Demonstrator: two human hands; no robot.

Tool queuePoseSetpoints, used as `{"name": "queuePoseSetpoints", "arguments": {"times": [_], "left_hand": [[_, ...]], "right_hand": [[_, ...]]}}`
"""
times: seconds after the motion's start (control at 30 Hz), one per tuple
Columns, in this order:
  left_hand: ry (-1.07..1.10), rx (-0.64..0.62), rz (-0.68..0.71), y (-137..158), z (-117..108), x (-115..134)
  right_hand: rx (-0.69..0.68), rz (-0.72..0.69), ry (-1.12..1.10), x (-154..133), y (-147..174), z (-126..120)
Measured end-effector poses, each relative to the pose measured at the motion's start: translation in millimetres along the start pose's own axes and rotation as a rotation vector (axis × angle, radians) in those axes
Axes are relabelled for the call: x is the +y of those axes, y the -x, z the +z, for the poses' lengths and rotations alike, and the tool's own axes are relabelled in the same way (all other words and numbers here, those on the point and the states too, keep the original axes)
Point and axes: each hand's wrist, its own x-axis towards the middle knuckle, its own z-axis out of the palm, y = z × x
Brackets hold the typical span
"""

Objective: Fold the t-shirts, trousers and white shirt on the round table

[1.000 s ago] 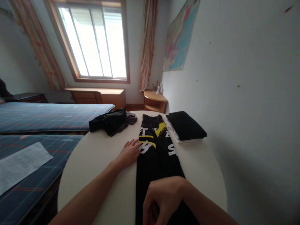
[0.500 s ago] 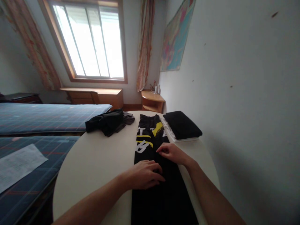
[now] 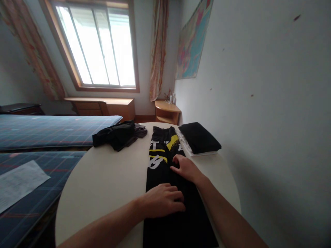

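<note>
A pair of black printed trousers (image 3: 161, 175) is being borne lengthwise by a round cream tabletop (image 3: 103, 182), with white lettering and yellow bands being shown on the far part. Over the nearer part of the trousers, the left hand (image 3: 165, 199) is being held palm down, its fingers loosely bent and its thumb set slightly apart. Farther along the trousers, over their right side, the right hand (image 3: 186, 167) is being held with a gap showing between thumb and forefinger. The two hands are being held apart from each other; whether the cloth is being pressed by the fingertips cannot be told.

To the left of the trousers' far end, a crumpled black garment (image 3: 116, 136) is being carried by the tabletop. Just to the right of that end, a folded black cloth (image 3: 199, 137) is being supported by white folded material (image 3: 184, 140). Well to the left of the trousers, a sheet of paper (image 3: 23, 184) is being held up by a blue plaid mattress (image 3: 64, 168).
</note>
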Motion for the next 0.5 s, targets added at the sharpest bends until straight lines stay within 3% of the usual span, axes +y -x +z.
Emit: {"name": "queuePoseSetpoints", "arguments": {"times": [0.2, 0.33, 0.5], "left_hand": [[0.04, 0.013, 0.0, 1.1, 1.6, -1.5], [0.015, 0.057, 0.0, 0.3, 0.7, 0.6], [0.021, 0.04, -0.006, 0.7, -1.1, 0.1]], "right_hand": [[0.046, 0.09, -0.067, -2.2, -2.3, -1.1], [0.093, -0.023, -0.253, 1.4, -3.2, 0.4], [-0.007, -0.074, -0.25, 1.9, -3.7, 9.0]]}}
